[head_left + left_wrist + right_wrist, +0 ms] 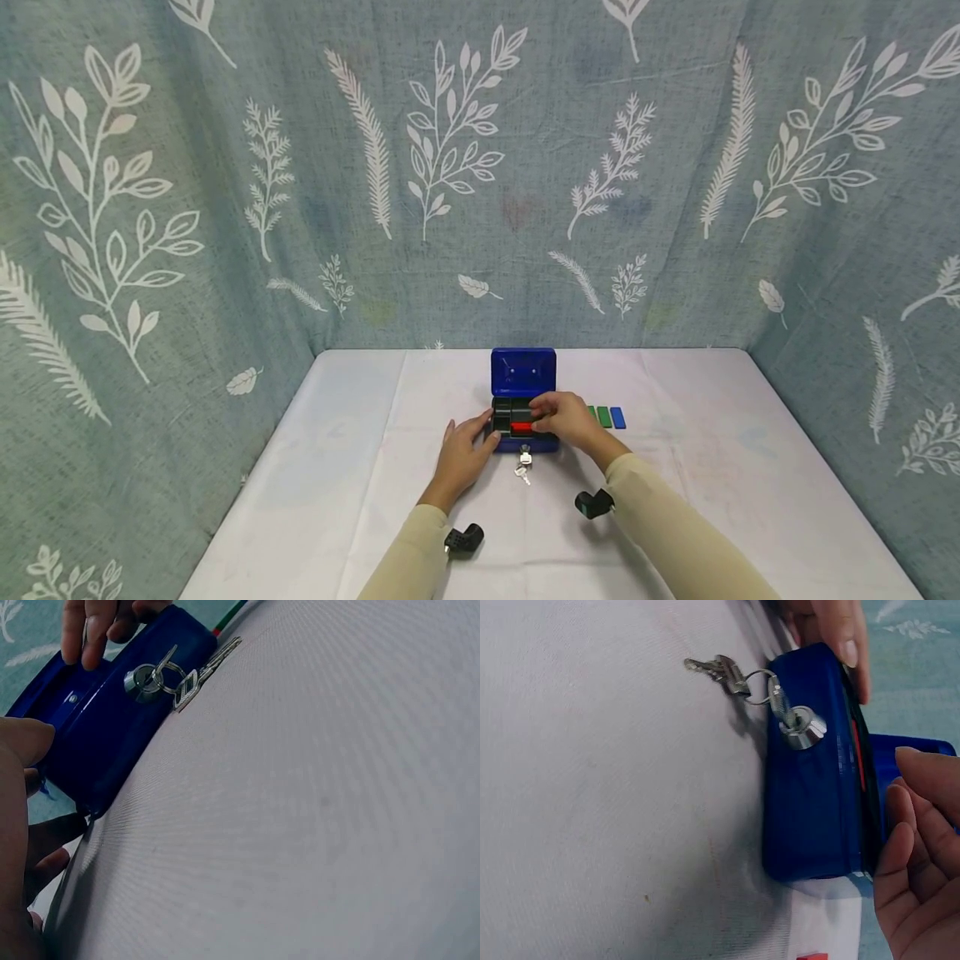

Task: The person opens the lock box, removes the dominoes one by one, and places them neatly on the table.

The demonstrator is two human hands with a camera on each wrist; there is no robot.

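A blue metal cash box [510, 446] stands on the table with its lid [522, 371] raised at the back. A black compartment tray [502, 410] sits inside, with a red piece [520, 430] in its front right part. My left hand [461, 460] rests against the box's left side, thumb by the front corner and fingers along the wall. Over the right part of the tray is my right hand [572, 419], fingers apart and bent loosely downward, thumb close to the red piece. Keys on a ring [724, 675] hang from the front lock [804, 729].
To the right of the box lie flat green [604, 417] and blue [618, 417] pieces. A red thing [811, 957] shows at the lower edge of the right wrist view. White cloth [375, 492] covers the table; a leaf-patterned curtain [300, 208] surrounds it.
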